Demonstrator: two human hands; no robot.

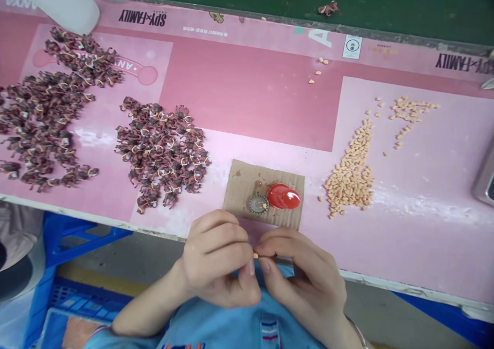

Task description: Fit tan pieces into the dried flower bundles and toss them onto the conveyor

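A pink printed sheet point(247, 89) marked "SPY×FAMILY" covers the worktop point(405, 282), seen from the head camera with a dark green floor beyond its far edge. Two heaps of small dark reddish-brown figurines with pale bands lie on the left side: a larger spread point(46, 117) at the far left and a tighter pile point(162, 151) nearer the middle. A white rounded object point(64, 1) intrudes at the upper left corner. On the right, a drift of tiny orange-tan pieces point(351, 176) runs toward the far edge, with a thinner scatter point(411, 109) beyond it and a few stray bits point(318, 68) farther off. Near the front edge sits a scrap of brown cardboard point(264, 192) carrying a red cap-like dish point(283, 196) and, touching its left side, a round metal bottle cap point(258, 204). Just in front of the cardboard, over the worktop's edge, the person's left hand point(216, 259) and right hand point(299, 274) meet fingertip to fingertip. The fingers of both hands are pinched together on a single tiny orange piece point(255, 256) held between them, the remaining fingers curled in; what else the left hand may enclose cannot be told. A blue shirt point(231, 328) fills the foreground, and a blue plastic crate point(65, 287) stands below the worktop at lower left. A grey metal object point(485, 176) is cut off at the right edge.
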